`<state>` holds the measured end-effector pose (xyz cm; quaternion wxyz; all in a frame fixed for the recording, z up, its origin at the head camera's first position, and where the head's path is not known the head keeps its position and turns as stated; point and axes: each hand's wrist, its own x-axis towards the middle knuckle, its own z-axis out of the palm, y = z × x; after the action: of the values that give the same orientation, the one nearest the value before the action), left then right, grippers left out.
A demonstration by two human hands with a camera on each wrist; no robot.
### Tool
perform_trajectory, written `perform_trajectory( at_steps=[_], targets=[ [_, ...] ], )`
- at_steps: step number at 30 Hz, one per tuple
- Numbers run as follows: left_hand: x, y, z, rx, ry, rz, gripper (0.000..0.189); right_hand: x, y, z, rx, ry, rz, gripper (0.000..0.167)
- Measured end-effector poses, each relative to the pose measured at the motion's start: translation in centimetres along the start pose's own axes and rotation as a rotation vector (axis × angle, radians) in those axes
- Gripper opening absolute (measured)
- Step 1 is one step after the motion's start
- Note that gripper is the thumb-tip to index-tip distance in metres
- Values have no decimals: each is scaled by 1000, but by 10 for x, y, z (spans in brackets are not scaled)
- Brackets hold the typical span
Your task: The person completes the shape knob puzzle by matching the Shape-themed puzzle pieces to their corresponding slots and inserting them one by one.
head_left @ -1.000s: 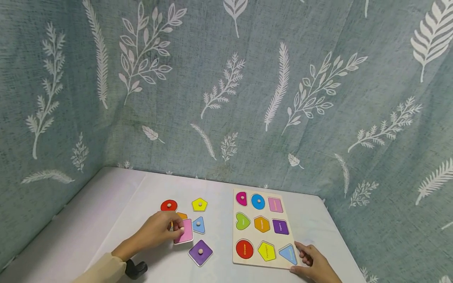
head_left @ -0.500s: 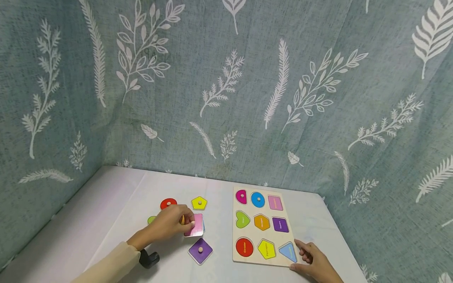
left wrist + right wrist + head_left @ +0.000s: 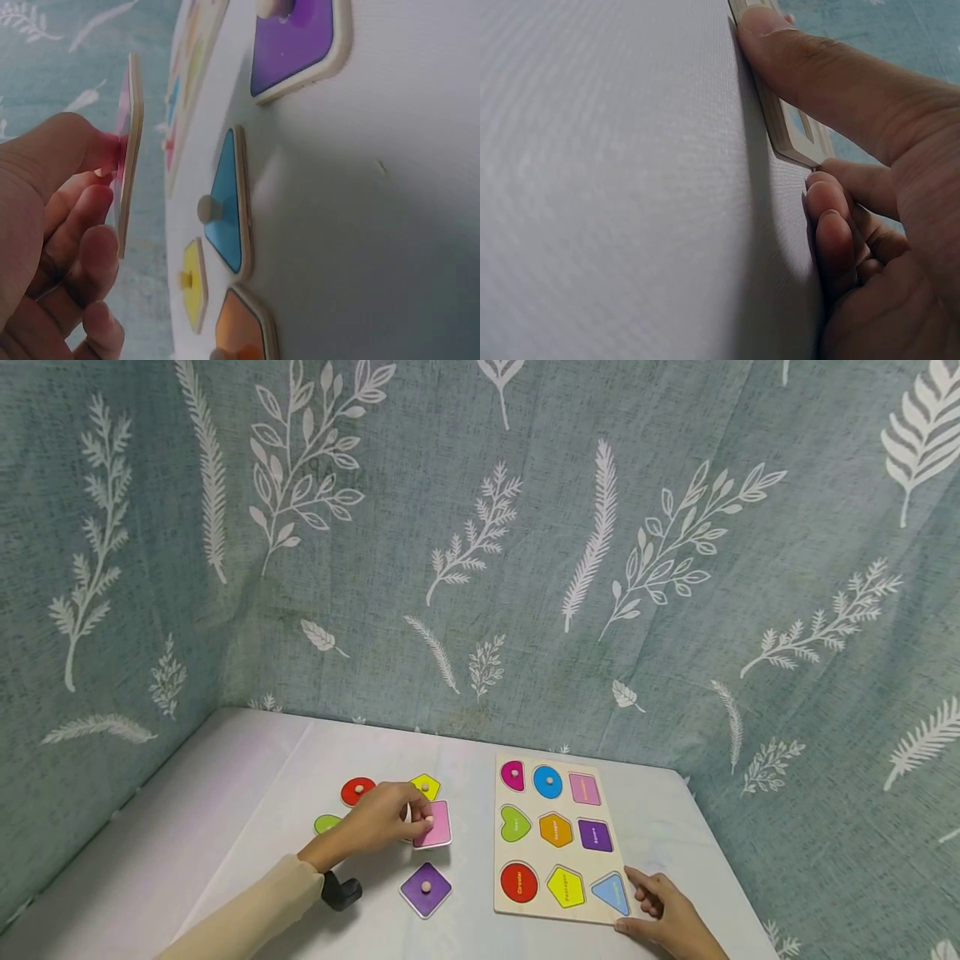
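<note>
My left hand [image 3: 386, 817] pinches the knob of a pink puzzle piece [image 3: 438, 827], four-sided with rounded corners. In the left wrist view this piece [image 3: 132, 150] is lifted off the table, nearly edge-on. My right hand [image 3: 666, 912] grips the near right corner of the wooden puzzle board [image 3: 542, 855], thumb at its front edge and a finger at its right side. Magenta and blue knobbed pieces sit in the board's back row; its other printed shapes show no knobs. Below the pink piece lies a purple square piece [image 3: 425, 902].
On the white table [image 3: 465, 935], around my left hand, lie a red round piece [image 3: 352, 792], a green piece [image 3: 326, 823] and a yellow pentagon [image 3: 427, 781]. A blue triangle [image 3: 227, 202] and an orange piece [image 3: 240, 322] show in the left wrist view. Patterned cloth [image 3: 525, 677] stands behind.
My left hand has carried the pink piece to the right and slightly away from me, over the blue triangle. The right hand and the board have stayed put.
</note>
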<state>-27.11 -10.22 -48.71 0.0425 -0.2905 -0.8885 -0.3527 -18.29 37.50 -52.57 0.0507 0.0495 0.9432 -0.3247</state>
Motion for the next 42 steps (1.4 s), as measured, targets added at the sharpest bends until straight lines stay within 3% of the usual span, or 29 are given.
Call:
perform_trajectory(
  at_steps=[7,30,42],
  targets=[
    [11,3,8,-33,2,37,17,0,2,1,12,13,-5,97],
    [50,18,33,-30,11,72,11,0,4,0,3,4,-16,94],
    [64,24,47,-71,-36,60,9,2,5,1,10,6,8,97]
  ],
)
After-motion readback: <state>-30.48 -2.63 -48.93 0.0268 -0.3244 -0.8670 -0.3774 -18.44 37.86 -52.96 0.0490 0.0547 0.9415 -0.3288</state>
